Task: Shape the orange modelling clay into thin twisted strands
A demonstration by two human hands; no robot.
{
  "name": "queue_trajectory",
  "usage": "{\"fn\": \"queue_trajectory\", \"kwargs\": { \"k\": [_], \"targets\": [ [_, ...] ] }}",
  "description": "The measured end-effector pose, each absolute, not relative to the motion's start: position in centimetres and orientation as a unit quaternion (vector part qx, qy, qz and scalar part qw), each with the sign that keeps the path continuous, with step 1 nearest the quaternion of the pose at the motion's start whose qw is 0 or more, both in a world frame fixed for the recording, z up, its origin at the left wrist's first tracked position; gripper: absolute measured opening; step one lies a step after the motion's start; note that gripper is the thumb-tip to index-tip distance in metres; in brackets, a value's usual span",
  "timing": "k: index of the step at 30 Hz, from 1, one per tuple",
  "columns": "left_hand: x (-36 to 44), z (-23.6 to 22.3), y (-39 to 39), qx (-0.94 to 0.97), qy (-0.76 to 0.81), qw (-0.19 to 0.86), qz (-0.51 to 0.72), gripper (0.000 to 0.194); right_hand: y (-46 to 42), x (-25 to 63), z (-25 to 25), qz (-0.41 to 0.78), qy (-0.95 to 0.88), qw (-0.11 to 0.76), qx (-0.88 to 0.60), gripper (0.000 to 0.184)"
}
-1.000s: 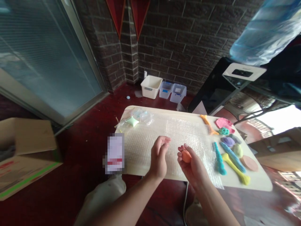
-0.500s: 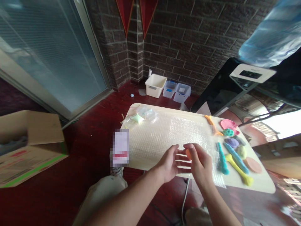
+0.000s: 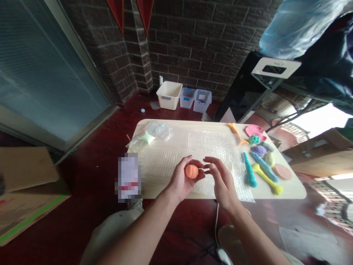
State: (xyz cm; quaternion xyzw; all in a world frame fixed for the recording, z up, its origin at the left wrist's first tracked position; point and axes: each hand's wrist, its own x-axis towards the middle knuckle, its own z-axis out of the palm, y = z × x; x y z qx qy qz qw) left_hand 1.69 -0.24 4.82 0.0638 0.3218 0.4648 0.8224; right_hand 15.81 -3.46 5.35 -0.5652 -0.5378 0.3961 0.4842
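My left hand [image 3: 183, 181] is closed around a small orange clay ball [image 3: 191, 171] with a groove in its surface, above the table. My right hand [image 3: 222, 182] is open just to the right, its fingertips close to the ball and the left fingertips. Beneath both hands lies a sheet of bubble wrap [image 3: 165, 162]. Right of my right hand are a teal clay stick [image 3: 249, 171], a blue clay stick [image 3: 264, 167] and a yellow bone-shaped piece [image 3: 267, 179]. An orange clay piece [image 3: 237, 134] lies farther back.
Pink [image 3: 255, 131], green [image 3: 254, 139], purple [image 3: 258, 150] and peach [image 3: 282, 171] clay pieces sit along the table's right end. A pale green packet [image 3: 147, 138] lies at back left. A cream bin [image 3: 169, 96] stands on the floor behind; a cardboard box [image 3: 30, 184] is at left.
The orange ball, earlier mostly hidden in my right fingers, now rests in my left hand. My right fingers have opened away from it. The camera view has shifted to the right.
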Motion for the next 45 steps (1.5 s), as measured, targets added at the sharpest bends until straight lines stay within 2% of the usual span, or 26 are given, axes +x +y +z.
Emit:
{"fn": "queue_trajectory", "kwargs": {
  "k": [3, 6, 10, 13, 14, 17, 19, 25, 28, 30, 32, 34, 38, 40, 42, 45],
  "targets": [
    [1.7, 4.6, 0.0, 0.042, 0.313, 0.825, 0.469, 0.024, -3.7, 15.9, 5.4, 0.386, -0.560, 0.462, -0.570, 0.039],
    [1.6, 4.2, 0.1, 0.045, 0.322, 0.824, 0.463, 0.017, -3.3, 16.3, 5.3, 0.418, -0.523, 0.487, -0.561, 0.045],
    [1.4, 4.0, 0.1, 0.061, 0.350, 0.826, 0.437, 0.017, -2.3, 17.0, 5.1, 0.465, -0.437, 0.533, -0.555, 0.039],
    [1.0, 4.3, 0.1, 0.062, 0.361, 0.820, 0.439, 0.007, -2.0, 17.4, 5.1, 0.501, -0.370, 0.550, -0.557, 0.035],
    [1.0, 4.5, 0.1, 0.064, 0.366, 0.817, 0.440, 0.008, -2.0, 17.4, 5.1, 0.510, -0.354, 0.553, -0.555, 0.034],
    [0.8, 5.0, 0.1, 0.080, 0.393, 0.807, 0.434, 0.031, -2.1, 17.5, 5.1, 0.529, -0.330, 0.557, -0.548, 0.031],
    [0.9, 5.0, 0.2, 0.095, 0.417, 0.795, 0.430, 0.040, -2.0, 17.6, 5.1, 0.531, -0.321, 0.563, -0.546, 0.030],
    [1.5, 3.9, 0.3, 0.143, 0.454, 0.745, 0.468, 0.041, -2.0, 17.5, 4.5, 0.538, -0.305, 0.570, -0.541, 0.027],
    [2.2, 3.4, -0.4, 0.264, 0.432, 0.687, 0.520, 0.035, -2.3, 16.7, 3.6, 0.582, -0.262, 0.568, -0.520, 0.027],
    [2.6, 3.3, -1.2, 0.369, 0.404, 0.641, 0.539, 0.040, -2.6, 15.9, 3.0, 0.632, -0.216, 0.566, -0.483, 0.033],
    [3.0, 3.3, -2.3, 0.469, 0.383, 0.608, 0.513, 0.050, -2.8, 15.2, 2.6, 0.678, -0.169, 0.559, -0.446, 0.042],
    [3.2, 3.3, -3.4, 0.573, 0.364, 0.589, 0.437, 0.061, -2.8, 14.9, 2.3, 0.704, -0.121, 0.552, -0.431, 0.050],
    [3.0, 2.5, -4.7, 0.720, 0.311, 0.532, 0.318, 0.070, -2.6, 14.9, 1.9, 0.674, -0.055, 0.556, -0.483, 0.053],
    [2.8, 1.9, -4.5, 0.732, 0.300, 0.496, 0.358, 0.080, -2.5, 15.2, 2.1, 0.650, -0.079, 0.574, -0.491, 0.049],
    [2.7, 1.4, -3.8, 0.689, 0.317, 0.461, 0.461, 0.082, -2.3, 15.4, 2.6, 0.646, -0.115, 0.586, -0.475, 0.048],
    [2.5, 1.0, -2.3, 0.530, 0.392, 0.490, 0.571, 0.056, -2.1, 15.5, 3.5, 0.675, -0.112, 0.566, -0.460, 0.050]
  ]
}}
